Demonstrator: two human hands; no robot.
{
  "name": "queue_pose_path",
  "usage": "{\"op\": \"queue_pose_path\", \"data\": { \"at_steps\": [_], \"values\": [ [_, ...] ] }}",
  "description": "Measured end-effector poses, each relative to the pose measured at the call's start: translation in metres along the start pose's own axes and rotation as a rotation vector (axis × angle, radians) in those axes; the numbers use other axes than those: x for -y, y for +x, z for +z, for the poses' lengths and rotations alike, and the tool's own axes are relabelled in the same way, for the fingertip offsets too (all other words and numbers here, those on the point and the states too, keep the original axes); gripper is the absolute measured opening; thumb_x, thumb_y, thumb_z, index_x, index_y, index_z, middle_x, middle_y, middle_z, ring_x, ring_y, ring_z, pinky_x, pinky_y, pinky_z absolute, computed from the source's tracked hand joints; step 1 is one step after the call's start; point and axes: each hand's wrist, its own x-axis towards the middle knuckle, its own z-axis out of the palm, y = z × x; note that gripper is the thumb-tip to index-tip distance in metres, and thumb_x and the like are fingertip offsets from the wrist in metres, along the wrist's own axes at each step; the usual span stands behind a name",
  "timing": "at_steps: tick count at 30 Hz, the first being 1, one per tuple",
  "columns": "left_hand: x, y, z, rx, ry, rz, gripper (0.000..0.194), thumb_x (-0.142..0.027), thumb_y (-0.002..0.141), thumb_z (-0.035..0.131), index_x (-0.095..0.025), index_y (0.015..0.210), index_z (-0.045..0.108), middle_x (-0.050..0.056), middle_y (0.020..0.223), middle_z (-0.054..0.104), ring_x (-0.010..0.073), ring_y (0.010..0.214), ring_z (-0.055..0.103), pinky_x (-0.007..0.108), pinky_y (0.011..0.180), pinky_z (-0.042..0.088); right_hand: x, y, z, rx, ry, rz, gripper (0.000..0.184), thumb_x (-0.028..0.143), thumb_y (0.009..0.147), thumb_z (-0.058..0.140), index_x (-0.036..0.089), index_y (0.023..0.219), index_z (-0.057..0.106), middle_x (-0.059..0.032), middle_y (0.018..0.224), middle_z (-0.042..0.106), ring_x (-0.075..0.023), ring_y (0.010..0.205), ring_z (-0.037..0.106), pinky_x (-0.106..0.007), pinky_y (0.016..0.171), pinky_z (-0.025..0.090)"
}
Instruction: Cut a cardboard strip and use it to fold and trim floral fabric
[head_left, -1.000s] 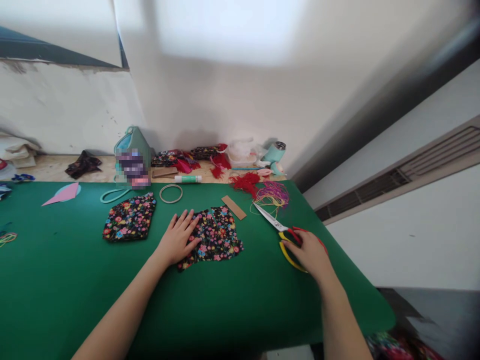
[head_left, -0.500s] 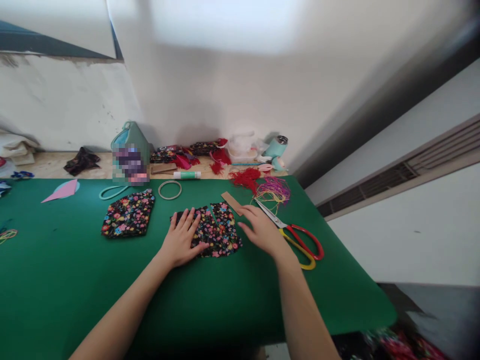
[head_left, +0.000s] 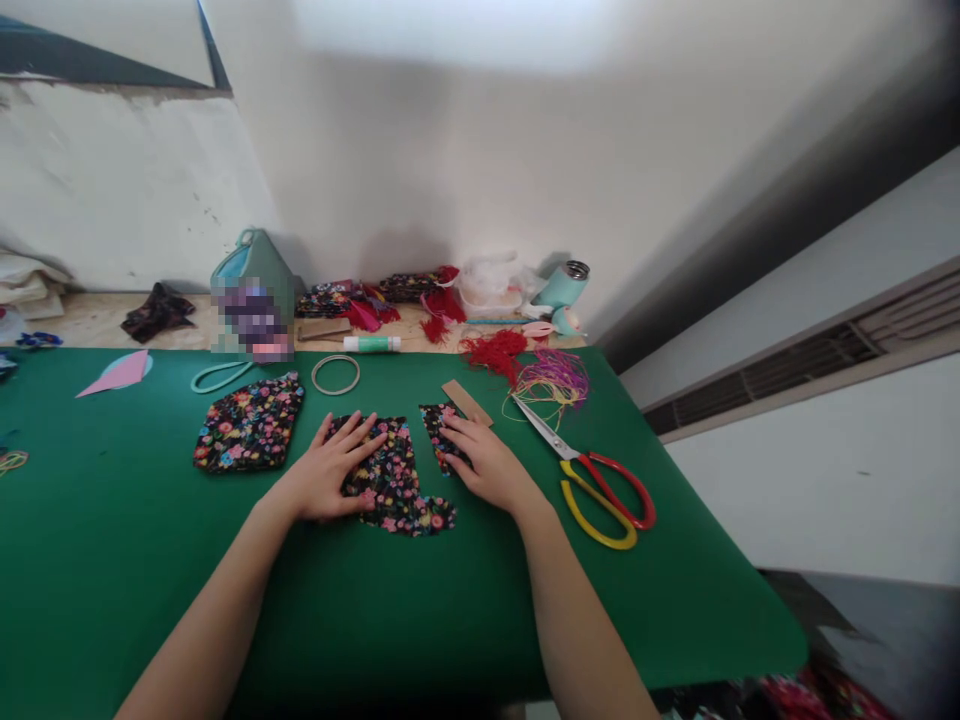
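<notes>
My left hand point(head_left: 328, 472) lies flat, fingers spread, on a larger piece of black floral fabric point(head_left: 394, 490) on the green table point(head_left: 112, 530). My right hand point(head_left: 484, 462) rests open on a smaller strip of the same fabric point(head_left: 436, 428), which sits a little apart from the larger piece. Red-and-yellow-handled scissors point(head_left: 592, 480) lie on the table just right of my right hand, untouched. Another floral fabric piece point(head_left: 249, 424) lies left of my left hand.
A brown card strip point(head_left: 466, 402), a ring point(head_left: 335, 374), red tassels point(head_left: 495, 352) and coloured threads point(head_left: 553, 378) lie beyond the hands. A teal bag point(head_left: 251, 290), glue stick point(head_left: 371, 344), teal flask point(head_left: 559, 290) and fabric scraps line the back wall. The table's right edge runs close by.
My right hand let go of the scissors and came left onto the fabric. The fabric now lies in two parts, the small strip drawn away to the right.
</notes>
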Motion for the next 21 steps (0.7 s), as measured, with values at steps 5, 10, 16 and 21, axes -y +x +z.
{"op": "queue_pose_path", "data": {
  "at_steps": [5,10,16,21],
  "values": [
    [-0.017,0.001,-0.008,-0.151,-0.06,-0.05,0.08,-0.059,0.086,0.039,-0.022,0.147,0.003,0.008,0.153,0.006,0.027,0.141,0.008,0.047,0.113,0.012,0.002,0.004,-0.001,-0.071,-0.039,0.02,0.041,0.026,0.088,0.046,0.013,0.128,0.049,-0.0173,0.138,0.044,-0.0273,0.13,0.04,-0.053,0.107,0.032],
    [-0.05,0.018,0.022,-0.327,0.064,-0.305,0.074,-0.053,0.088,0.04,-0.013,0.146,0.018,0.014,0.152,0.013,0.0321,0.14,0.008,0.051,0.112,0.017,-0.007,0.004,0.002,-0.223,-0.049,0.133,0.041,0.026,0.091,0.04,0.016,0.13,0.045,-0.0161,0.135,0.047,-0.0258,0.128,0.041,-0.054,0.108,0.03],
    [-0.039,0.026,0.039,-0.42,-0.055,-0.215,0.04,-0.024,0.094,0.029,-0.021,0.126,0.052,0.01,0.132,0.053,0.0241,0.124,0.047,0.04,0.101,0.039,-0.012,0.003,0.005,-0.311,0.013,0.175,0.04,0.029,0.09,0.042,0.017,0.129,0.045,-0.0151,0.131,0.049,-0.0251,0.125,0.044,-0.05,0.106,0.035],
    [-0.012,0.012,0.012,-0.809,-0.212,-0.581,0.035,-0.033,0.095,0.031,-0.017,0.09,0.062,0.003,0.066,0.064,0.0162,0.057,0.06,0.026,0.056,0.046,-0.007,0.004,0.005,-0.321,0.015,0.162,0.037,0.03,0.091,0.042,0.018,0.126,0.047,-0.0146,0.128,0.051,-0.0248,0.123,0.045,-0.05,0.105,0.035]
  ]
}}
